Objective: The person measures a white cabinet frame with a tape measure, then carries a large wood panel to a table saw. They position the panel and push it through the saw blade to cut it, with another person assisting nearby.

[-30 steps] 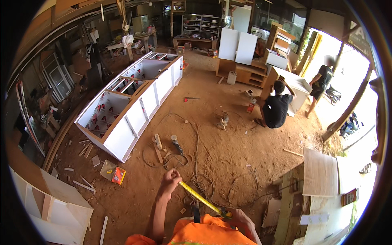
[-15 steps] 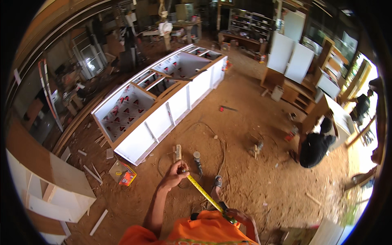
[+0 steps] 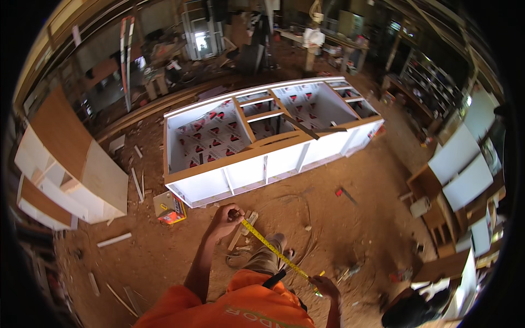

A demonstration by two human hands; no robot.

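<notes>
Plywood panels and half-built white cabinet boxes [image 3: 65, 175] lean at nine o'clock, parked off the working floor. Just right of them, a small orange and yellow carton [image 3: 170, 208] sits on the dirt floor [image 3: 355, 218] beside the corner of the long white cabinet carcass [image 3: 262, 147], which lies on its back with its open compartments facing up, probably so the inside can be reached from above.

At about six o'clock the left hand [image 3: 225, 220] reaches forward with the arm extended, its fingers curled together and pinching the free end of a yellow measuring tape [image 3: 273, 251]. The blade runs taut and diagonal from that hand down toward five o'clock, held in the air above the floor and the person's knee, so it is stretched straight between the two hands. The right hand [image 3: 324, 286] is closed around the tape's other end, close to the orange shirt [image 3: 240, 306]; whether it grips the case itself I cannot tell. Scrap sticks and a loose cable lie under the tape. Farther right, at three o'clock, white door panels [image 3: 465, 169] stand against wooden frames.
</notes>
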